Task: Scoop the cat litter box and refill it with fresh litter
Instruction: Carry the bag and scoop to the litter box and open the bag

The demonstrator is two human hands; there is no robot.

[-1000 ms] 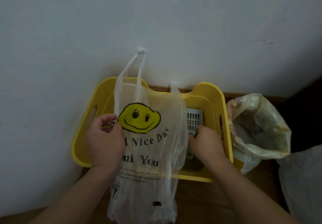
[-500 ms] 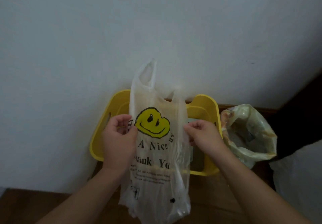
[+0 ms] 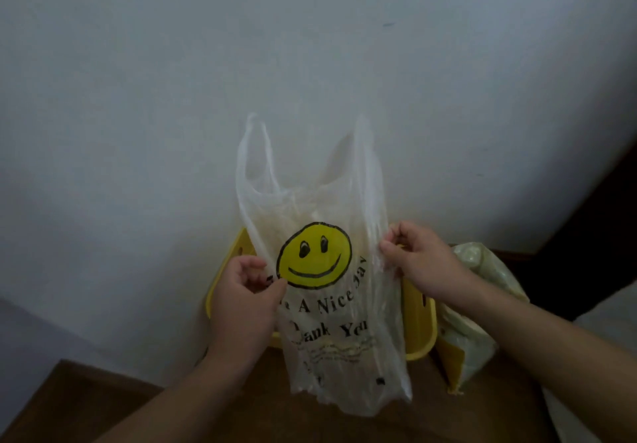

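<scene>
- Left hand (image 3: 241,301) pinched the left edge of a thin clear plastic bag (image 3: 337,349) between thumb and curled fingers, level with the printed face.
- Right hand (image 3: 418,263) pinched the bag's right edge, fingers curled on the film, set slightly higher than the left hand.
- The bag hung upright between the two hands. Both handle loops (image 3: 256,153) stood up against the wall, and the lower end drooped over the floor.
- Print on the bag: a yellow smiley face (image 3: 314,255) above partly legible black lettering.
- The yellow litter box (image 3: 417,336) sat on the floor against the wall, directly behind the bag. Only its left and right ends showed.
- Obstruction: the bag and both hands covered the middle of the box, so its contents could not be determined.
- A crumpled pale yellowish sack (image 3: 482,291) stood just beside the box's right end, partly behind the right forearm.
- A pale sheet-like surface (image 3: 606,325) lay at the far right edge; its nature was not discernible.
- Surroundings were a plain white wall (image 3: 155,98) and a brown wooden floor (image 3: 103,404).
</scene>
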